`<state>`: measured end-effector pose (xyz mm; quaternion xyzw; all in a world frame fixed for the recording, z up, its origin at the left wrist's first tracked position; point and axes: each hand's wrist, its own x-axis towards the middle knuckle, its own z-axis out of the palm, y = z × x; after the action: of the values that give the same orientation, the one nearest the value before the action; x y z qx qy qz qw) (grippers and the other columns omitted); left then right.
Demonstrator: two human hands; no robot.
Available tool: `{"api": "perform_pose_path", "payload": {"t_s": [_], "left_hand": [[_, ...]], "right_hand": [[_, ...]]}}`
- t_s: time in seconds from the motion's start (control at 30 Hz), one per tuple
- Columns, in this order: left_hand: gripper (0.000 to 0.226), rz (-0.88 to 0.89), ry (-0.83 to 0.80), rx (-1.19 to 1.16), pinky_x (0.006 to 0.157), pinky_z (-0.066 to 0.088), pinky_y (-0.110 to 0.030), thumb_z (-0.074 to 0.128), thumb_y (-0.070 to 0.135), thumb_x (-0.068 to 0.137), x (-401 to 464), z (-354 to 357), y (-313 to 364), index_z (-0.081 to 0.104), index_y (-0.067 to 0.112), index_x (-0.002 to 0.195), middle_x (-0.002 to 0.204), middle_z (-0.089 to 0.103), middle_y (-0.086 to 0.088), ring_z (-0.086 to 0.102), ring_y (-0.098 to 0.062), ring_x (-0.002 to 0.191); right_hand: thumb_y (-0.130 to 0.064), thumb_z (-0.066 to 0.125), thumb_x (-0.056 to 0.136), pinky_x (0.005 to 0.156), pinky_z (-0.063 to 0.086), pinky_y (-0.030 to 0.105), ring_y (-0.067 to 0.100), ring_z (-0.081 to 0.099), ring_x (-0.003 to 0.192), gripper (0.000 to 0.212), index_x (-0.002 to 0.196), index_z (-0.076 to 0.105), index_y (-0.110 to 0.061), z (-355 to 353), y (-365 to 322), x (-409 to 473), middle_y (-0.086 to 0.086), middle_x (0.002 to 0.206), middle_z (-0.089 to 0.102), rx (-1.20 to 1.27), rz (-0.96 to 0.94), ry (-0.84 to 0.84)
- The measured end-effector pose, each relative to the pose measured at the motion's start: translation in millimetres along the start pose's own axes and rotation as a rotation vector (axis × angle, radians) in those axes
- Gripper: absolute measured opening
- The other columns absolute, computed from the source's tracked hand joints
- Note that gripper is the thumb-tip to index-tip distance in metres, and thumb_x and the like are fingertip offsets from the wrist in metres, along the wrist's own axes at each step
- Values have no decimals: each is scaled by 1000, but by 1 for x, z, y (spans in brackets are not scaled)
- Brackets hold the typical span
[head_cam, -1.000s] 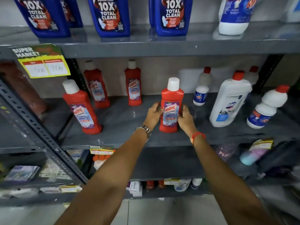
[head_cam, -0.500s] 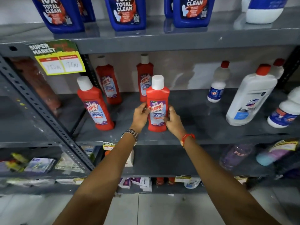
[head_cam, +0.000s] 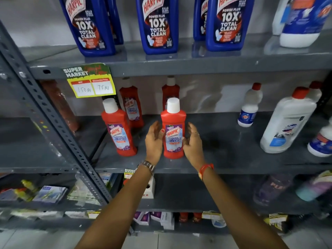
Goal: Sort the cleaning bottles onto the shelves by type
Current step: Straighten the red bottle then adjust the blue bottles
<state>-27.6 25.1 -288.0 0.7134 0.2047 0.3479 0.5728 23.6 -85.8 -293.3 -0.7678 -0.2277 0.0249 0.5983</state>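
A red Harpic bathroom cleaner bottle (head_cam: pixel 173 121) with a white cap stands upright on the grey middle shelf (head_cam: pixel 224 142). My left hand (head_cam: pixel 154 141) is at its left side, fingers spread, thumb resting on the label edge. My right hand (head_cam: pixel 194 142) is at its right side, fingers apart and loose, barely touching. Another red bottle (head_cam: pixel 118 130) stands just to the left, and two more red bottles (head_cam: pixel 132 106) stand behind, near the back wall. White bottles with red caps (head_cam: pixel 287 121) stand at the shelf's right end.
Blue Harpic bottles (head_cam: pixel 158 24) line the top shelf, with a white and blue bottle (head_cam: pixel 301 20) at its right. A perforated grey upright (head_cam: pixel 45 114) slants down the left. A yellow price tag (head_cam: pixel 91 83) hangs from the top shelf edge. Lower shelves hold small boxes and packets.
The red bottle has been carried left along the middle shelf and set closer to the other red bottles. Both hands have loosened, with fingers now spread.
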Motion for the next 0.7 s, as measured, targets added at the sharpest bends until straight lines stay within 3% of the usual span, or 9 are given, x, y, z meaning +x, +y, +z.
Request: {"api": "perform_pose_path", "payload": {"t_s": [0.13, 0.2, 0.3, 0.37, 0.47, 0.53, 0.63, 0.7], "left_hand": [[26, 314, 278, -29, 91, 50, -25, 51, 11, 89, -9, -14, 39, 58, 10, 114, 112, 65, -6, 61, -7, 103], [25, 497, 308, -39, 88, 51, -22, 52, 10, 89, -11, -20, 72, 59, 12, 112, 108, 65, -3, 61, -3, 101], [22, 751, 334, -93, 84, 49, -17, 52, 11, 88, -9, -25, 135, 58, 15, 109, 102, 64, 6, 60, 3, 96], [21, 845, 351, -99, 84, 49, -19, 52, 13, 88, 1, -27, 173, 59, 15, 108, 101, 63, 9, 60, 0, 96], [28, 786, 315, -55, 91, 45, -13, 52, 12, 88, 31, -26, 222, 55, 14, 116, 112, 57, 7, 55, -1, 104], [38, 671, 256, -6, 91, 39, -8, 50, 9, 87, 56, -24, 246, 47, 12, 125, 120, 50, 8, 48, -1, 111], [43, 399, 141, 106, 85, 46, -27, 50, 2, 84, 94, -23, 261, 39, 6, 125, 122, 54, -9, 53, -20, 112], [41, 235, 50, 130, 75, 49, -30, 51, -2, 83, 107, -25, 264, 40, 2, 122, 120, 57, -17, 57, -27, 105]], "right_hand": [[4, 47, 87, 97, 38, 7, -1, 47, 113, 43, 128, 44, -10, -18, -46, -3, 8, 130, 52, 91, -236, 224], [7, 47, 85, 94, 45, 11, -6, 54, 105, 39, 119, 52, -12, -28, -79, -4, 2, 118, 57, 142, -384, 322], [9, 49, 82, 85, 54, 26, 12, 63, 94, 35, 107, 59, -12, -43, -130, 1, -1, 103, 61, 152, -639, 470], [7, 51, 83, 83, 52, 17, 10, 61, 89, 29, 105, 61, -10, -51, -163, 12, -1, 99, 61, 114, -734, 523], [2, 53, 86, 83, 43, 1, 4, 55, 98, 30, 114, 57, -8, -60, -206, 40, 9, 111, 62, 49, -684, 432], [1, 55, 85, 87, 42, 7, 11, 55, 106, 37, 122, 52, -5, -64, -229, 61, 15, 122, 60, -8, -601, 301], [-1, 61, 81, 87, 40, 20, 27, 56, 113, 39, 119, 52, 0, -68, -248, 91, 19, 123, 60, -112, -434, 93], [-2, 64, 79, 92, 44, 25, 31, 57, 112, 38, 115, 53, -1, -64, -250, 106, 19, 120, 62, -152, -339, -16]]}}
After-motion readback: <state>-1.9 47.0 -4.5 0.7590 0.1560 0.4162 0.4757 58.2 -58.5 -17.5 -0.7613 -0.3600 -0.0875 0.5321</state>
